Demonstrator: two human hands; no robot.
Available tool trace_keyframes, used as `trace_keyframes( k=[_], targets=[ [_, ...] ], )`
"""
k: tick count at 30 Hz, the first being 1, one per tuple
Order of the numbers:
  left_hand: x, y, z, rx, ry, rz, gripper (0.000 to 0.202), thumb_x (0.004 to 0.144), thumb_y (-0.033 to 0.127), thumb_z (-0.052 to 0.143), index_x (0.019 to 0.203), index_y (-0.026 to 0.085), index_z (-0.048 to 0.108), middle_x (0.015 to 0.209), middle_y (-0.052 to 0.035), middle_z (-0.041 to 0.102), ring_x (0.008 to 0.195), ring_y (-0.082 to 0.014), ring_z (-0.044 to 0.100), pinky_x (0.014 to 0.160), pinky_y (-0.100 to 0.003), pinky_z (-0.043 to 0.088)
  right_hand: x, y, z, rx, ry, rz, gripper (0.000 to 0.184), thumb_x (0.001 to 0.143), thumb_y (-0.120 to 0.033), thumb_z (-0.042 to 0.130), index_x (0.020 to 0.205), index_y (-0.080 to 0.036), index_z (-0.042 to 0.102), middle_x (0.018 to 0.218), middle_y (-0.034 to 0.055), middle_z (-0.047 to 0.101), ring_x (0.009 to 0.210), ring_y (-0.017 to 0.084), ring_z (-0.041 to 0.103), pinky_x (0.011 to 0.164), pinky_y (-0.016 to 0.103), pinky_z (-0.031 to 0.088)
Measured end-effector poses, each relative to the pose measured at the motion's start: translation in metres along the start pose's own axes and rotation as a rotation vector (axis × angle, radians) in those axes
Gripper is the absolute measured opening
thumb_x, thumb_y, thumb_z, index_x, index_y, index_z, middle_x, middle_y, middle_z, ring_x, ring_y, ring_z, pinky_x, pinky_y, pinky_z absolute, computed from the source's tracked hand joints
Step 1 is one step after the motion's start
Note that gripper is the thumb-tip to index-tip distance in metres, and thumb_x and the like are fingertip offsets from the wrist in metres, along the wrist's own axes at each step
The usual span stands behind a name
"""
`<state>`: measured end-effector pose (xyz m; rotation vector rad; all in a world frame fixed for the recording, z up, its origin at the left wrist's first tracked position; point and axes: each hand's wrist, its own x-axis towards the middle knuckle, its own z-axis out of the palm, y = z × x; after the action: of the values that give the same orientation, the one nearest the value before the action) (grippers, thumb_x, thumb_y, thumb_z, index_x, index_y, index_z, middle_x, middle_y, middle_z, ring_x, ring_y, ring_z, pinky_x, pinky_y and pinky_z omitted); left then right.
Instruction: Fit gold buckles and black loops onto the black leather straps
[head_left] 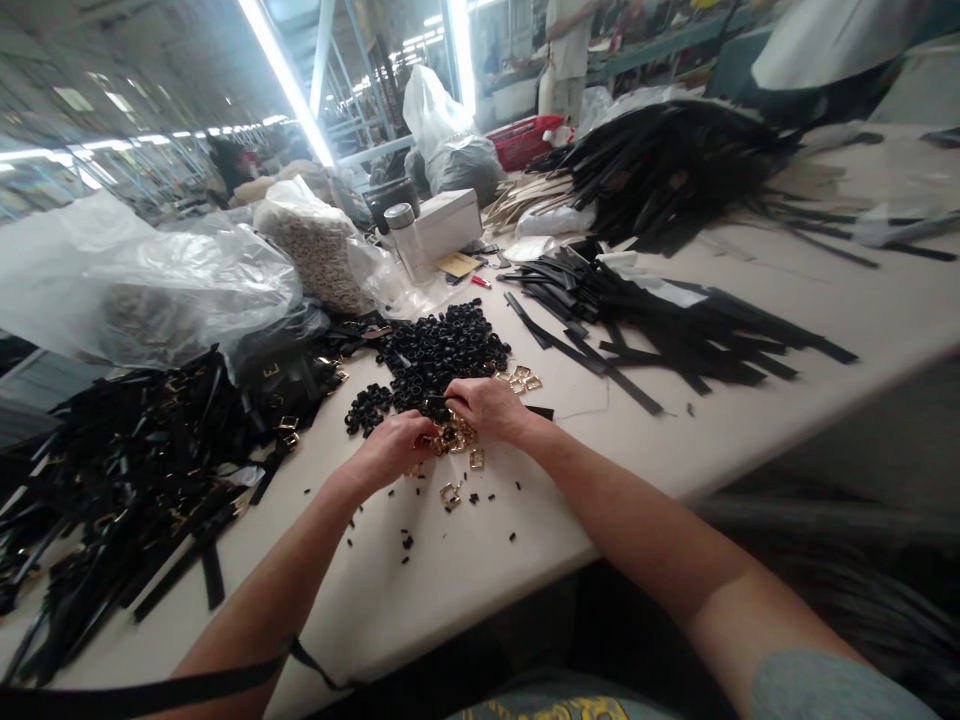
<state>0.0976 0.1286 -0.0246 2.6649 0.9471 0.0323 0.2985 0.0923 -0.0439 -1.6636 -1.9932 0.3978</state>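
Note:
Over the pile of gold buckles [459, 436], my left hand [391, 450] has its fingers pinched together; what lies between them is too small and hidden to make out. Beside it, my right hand [491, 408] is closed on a black strap [541, 411], one end of which sticks out behind the hand. Right beyond both hands lies a heap of small black loops [442, 350]. A single gold buckle [450, 495] and several tiny black bits [407, 541] are scattered on the near side.
A tangle of black straps with gold buckles [150, 450] covers the table's left. Loose black straps [675, 325] lie to the right, with a larger strap pile [675, 165] behind. Plastic bags [150, 280], a clear bottle [405, 240] and a white box [450, 222] stand further back.

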Motion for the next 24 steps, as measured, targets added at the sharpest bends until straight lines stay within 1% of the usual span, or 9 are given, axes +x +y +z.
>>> trace_keyframes(
  k=[4, 6, 8, 10, 13, 16, 18, 21, 24],
  targets=[
    [-0.005, 0.004, 0.003, 0.006, 0.044, -0.012, 0.013, 0.078, 0.013, 0.063, 0.083, 0.021, 0.071, 0.081, -0.0028, 0.064, 0.072, -0.0163, 0.06, 0.065, -0.025, 0.041, 0.0, 0.0, 0.0, 0.006, 0.008, 0.004, 0.017, 0.093, -0.03, 0.054, 0.097, -0.023, 0.069, 0.089, 0.0029, 0.072, 0.074, 0.015, 0.061, 0.064, 0.025, 0.033],
    [-0.008, 0.004, 0.003, -0.018, 0.103, -0.033, 0.014, 0.078, 0.012, 0.062, 0.08, 0.022, 0.072, 0.079, -0.002, 0.065, 0.071, -0.016, 0.059, 0.066, -0.026, 0.041, 0.0, -0.001, 0.0, 0.009, 0.008, 0.004, 0.017, 0.093, -0.03, 0.054, 0.096, -0.023, 0.069, 0.089, 0.0031, 0.072, 0.074, 0.016, 0.061, 0.063, 0.025, 0.033],
    [-0.012, 0.001, 0.002, -0.092, 0.204, -0.099, 0.011, 0.077, 0.014, 0.065, 0.078, 0.022, 0.072, 0.077, -0.0014, 0.066, 0.069, -0.0156, 0.059, 0.066, -0.027, 0.041, 0.0, -0.001, -0.001, 0.016, 0.009, 0.002, 0.016, 0.092, -0.029, 0.055, 0.095, -0.022, 0.069, 0.088, 0.0033, 0.072, 0.074, 0.016, 0.06, 0.063, 0.025, 0.033],
    [-0.015, -0.003, 0.002, -0.27, 0.331, -0.22, 0.005, 0.077, 0.022, 0.068, 0.078, 0.022, 0.073, 0.073, -0.0011, 0.067, 0.064, -0.0144, 0.057, 0.062, -0.026, 0.04, 0.0, -0.002, -0.002, 0.045, 0.017, 0.003, 0.015, 0.091, -0.029, 0.056, 0.093, -0.022, 0.07, 0.086, 0.0034, 0.071, 0.072, 0.015, 0.06, 0.062, 0.025, 0.033],
    [-0.016, -0.007, 0.007, -0.713, 0.51, -0.399, 0.018, 0.075, 0.034, 0.072, 0.085, 0.019, 0.074, 0.068, -0.0008, 0.067, 0.056, -0.0117, 0.055, 0.054, -0.024, 0.04, -0.001, -0.003, -0.004, 0.17, 0.041, 0.008, 0.014, 0.089, -0.027, 0.058, 0.09, -0.021, 0.07, 0.078, 0.002, 0.07, 0.067, 0.013, 0.058, 0.061, 0.024, 0.034],
    [-0.013, -0.005, 0.016, -1.169, 0.651, -0.47, 0.032, 0.065, 0.037, 0.081, 0.089, 0.017, 0.072, 0.072, -0.0009, 0.069, 0.059, -0.0098, 0.058, 0.059, -0.022, 0.045, -0.002, -0.004, -0.005, 0.315, 0.05, 0.014, 0.013, 0.088, -0.024, 0.059, 0.088, -0.018, 0.07, 0.071, 0.0003, 0.068, 0.06, 0.011, 0.055, 0.058, 0.022, 0.034],
    [-0.011, 0.0, 0.02, -1.384, 0.697, -0.473, 0.039, 0.058, 0.032, 0.086, 0.09, 0.017, 0.071, 0.078, -0.0012, 0.07, 0.063, -0.0091, 0.062, 0.063, -0.021, 0.049, -0.002, -0.005, -0.004, 0.368, 0.04, 0.025, 0.013, 0.087, -0.023, 0.059, 0.088, -0.018, 0.07, 0.069, -0.0006, 0.067, 0.058, 0.01, 0.054, 0.057, 0.021, 0.034],
    [-0.009, 0.007, 0.021, -1.539, 0.715, -0.439, 0.04, 0.054, 0.026, 0.089, 0.088, 0.016, 0.07, 0.08, -0.0007, 0.07, 0.066, -0.0077, 0.063, 0.066, -0.018, 0.051, -0.003, -0.006, -0.001, 0.405, 0.033, 0.028, 0.014, 0.087, -0.024, 0.058, 0.087, -0.018, 0.071, 0.065, -0.0019, 0.065, 0.056, 0.009, 0.054, 0.057, 0.021, 0.035],
    [-0.01, 0.01, 0.02, -1.569, 0.729, -0.404, 0.036, 0.055, 0.024, 0.089, 0.085, 0.016, 0.07, 0.078, -0.0005, 0.07, 0.065, -0.007, 0.063, 0.065, -0.016, 0.052, -0.004, -0.008, 0.004, 0.438, 0.049, 0.007, 0.014, 0.087, -0.025, 0.059, 0.087, -0.018, 0.071, 0.066, -0.0017, 0.066, 0.058, 0.009, 0.055, 0.057, 0.021, 0.037]
  ],
)
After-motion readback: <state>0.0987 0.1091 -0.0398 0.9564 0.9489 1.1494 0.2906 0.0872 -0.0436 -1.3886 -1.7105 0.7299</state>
